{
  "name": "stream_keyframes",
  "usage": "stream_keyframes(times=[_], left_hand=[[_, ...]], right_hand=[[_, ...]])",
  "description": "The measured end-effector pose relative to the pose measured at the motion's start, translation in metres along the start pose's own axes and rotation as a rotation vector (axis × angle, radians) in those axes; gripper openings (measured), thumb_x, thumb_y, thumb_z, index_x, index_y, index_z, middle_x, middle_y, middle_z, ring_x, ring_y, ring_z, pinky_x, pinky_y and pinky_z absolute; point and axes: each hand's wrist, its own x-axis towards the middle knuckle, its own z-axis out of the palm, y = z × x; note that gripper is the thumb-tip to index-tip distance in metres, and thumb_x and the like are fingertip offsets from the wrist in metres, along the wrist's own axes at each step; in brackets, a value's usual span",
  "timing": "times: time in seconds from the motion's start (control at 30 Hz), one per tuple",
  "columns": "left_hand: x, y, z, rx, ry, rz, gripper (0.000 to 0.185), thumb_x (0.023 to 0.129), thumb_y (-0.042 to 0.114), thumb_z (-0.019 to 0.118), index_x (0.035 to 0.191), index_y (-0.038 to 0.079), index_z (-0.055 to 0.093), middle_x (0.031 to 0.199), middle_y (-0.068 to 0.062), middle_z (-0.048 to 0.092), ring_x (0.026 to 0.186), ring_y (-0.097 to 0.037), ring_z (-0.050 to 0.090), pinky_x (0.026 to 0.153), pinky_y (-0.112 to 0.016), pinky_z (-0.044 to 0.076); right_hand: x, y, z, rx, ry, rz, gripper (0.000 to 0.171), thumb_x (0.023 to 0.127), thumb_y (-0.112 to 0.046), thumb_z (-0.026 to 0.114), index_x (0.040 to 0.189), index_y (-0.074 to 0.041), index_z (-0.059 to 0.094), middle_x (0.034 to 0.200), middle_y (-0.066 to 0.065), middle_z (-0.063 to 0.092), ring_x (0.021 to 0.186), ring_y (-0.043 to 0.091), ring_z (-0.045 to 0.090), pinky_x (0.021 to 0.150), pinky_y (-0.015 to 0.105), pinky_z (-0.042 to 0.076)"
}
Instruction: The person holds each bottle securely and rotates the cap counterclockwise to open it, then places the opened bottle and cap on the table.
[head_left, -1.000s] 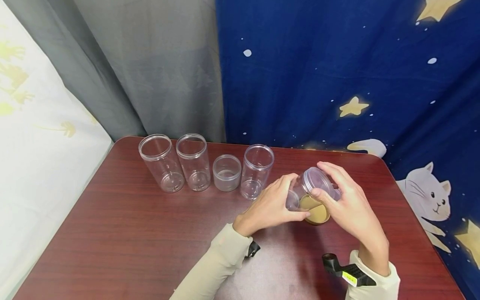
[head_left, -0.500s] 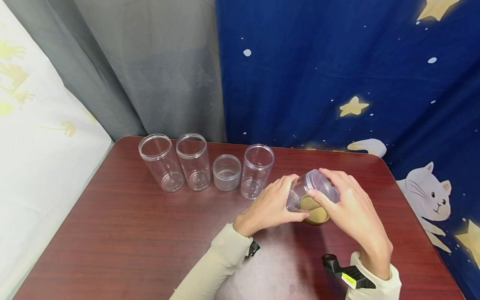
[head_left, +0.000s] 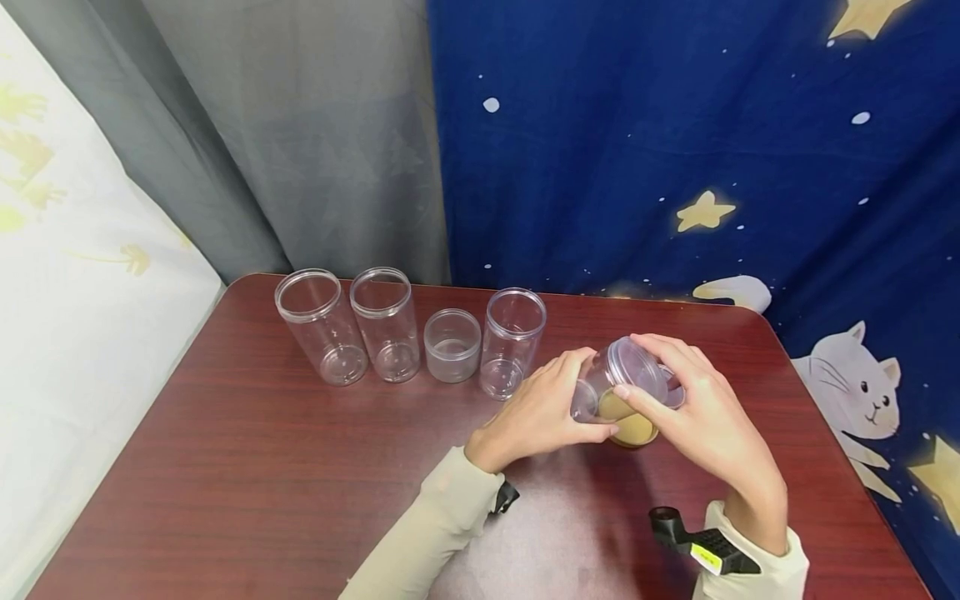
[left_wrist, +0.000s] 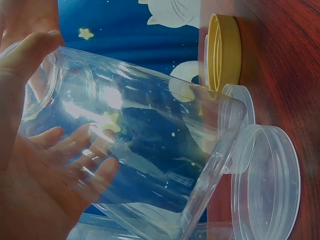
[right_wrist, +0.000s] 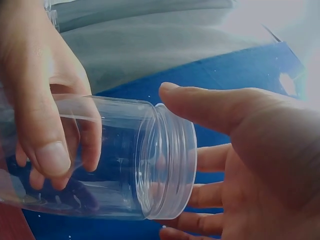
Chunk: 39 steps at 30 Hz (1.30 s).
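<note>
A clear plastic jar lies tilted between the two hands, its lidded end toward the right. My left hand grips the jar's body, thumb on the near side and fingers on the far side. At the other end sits a translucent screw lid. My right hand holds this lid by its edge, thumb on one side and fingers on the other. A gold lid lies on the table below the jar, partly seen through it. Two loose clear lids show past the jar's base in the left wrist view.
Along the back of the brown table stand a tall clear jar, a second tall jar, a short jar and another tall jar. Grey and blue curtains hang behind the table.
My right hand has turned slightly around the lid, its thumb and fingers shifting along the edge. The left hand and the jar stay almost still.
</note>
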Motion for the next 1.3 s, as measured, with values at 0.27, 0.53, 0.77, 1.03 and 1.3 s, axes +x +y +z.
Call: stream_keyframes(times=[0.27,0.53,0.77,1.03,1.3], left_hand=[[0.0,-0.001,0.0,-0.012,-0.003,0.003,0.086,0.077,0.053,0.079,0.142,0.01,0.042,0.132,0.0,0.054,0.108,-0.012,0.055,0.095,-0.028,0.049],[-0.001,-0.001,-0.002,-0.026,-0.001,0.012,0.087,0.077,0.052,0.079,0.142,0.008,0.042,0.134,-0.003,0.055,0.108,-0.012,0.055,0.095,-0.028,0.049],[0.0,-0.001,-0.002,-0.025,0.002,-0.005,0.086,0.077,0.052,0.079,0.141,0.009,0.042,0.132,-0.002,0.055,0.11,-0.012,0.056,0.095,-0.029,0.049],[0.0,0.0,-0.001,-0.022,-0.005,-0.001,0.086,0.077,0.054,0.079,0.141,0.009,0.043,0.13,-0.001,0.056,0.106,-0.011,0.055,0.092,-0.028,0.05],[0.0,0.001,0.0,0.016,0.006,0.01,0.084,0.075,0.053,0.08,0.138,0.01,0.045,0.121,0.0,0.059,0.1,-0.01,0.055,0.089,-0.028,0.049]], right_hand=[[-0.001,0.006,-0.001,0.084,0.0,-0.118,0.064,0.081,-0.01,0.08,0.14,-0.013,0.055,0.138,0.006,0.055,0.109,0.012,0.049,0.081,0.011,0.041],[-0.001,0.007,-0.002,0.146,-0.05,-0.141,0.067,0.082,-0.004,0.079,0.143,-0.018,0.052,0.145,0.003,0.05,0.124,-0.001,0.045,0.09,0.005,0.039],[-0.002,0.007,-0.002,0.142,-0.086,-0.135,0.068,0.085,-0.007,0.077,0.145,-0.021,0.049,0.152,-0.002,0.043,0.133,-0.005,0.038,0.095,0.003,0.035],[0.002,0.003,0.003,0.102,0.049,-0.068,0.065,0.084,-0.011,0.078,0.143,-0.015,0.052,0.15,0.005,0.046,0.126,0.009,0.049,0.094,0.006,0.035],[0.001,-0.005,0.005,-0.048,0.041,0.098,0.054,0.093,-0.036,0.069,0.14,-0.013,0.054,0.136,0.009,0.056,0.11,0.032,0.058,0.087,0.053,0.045]])
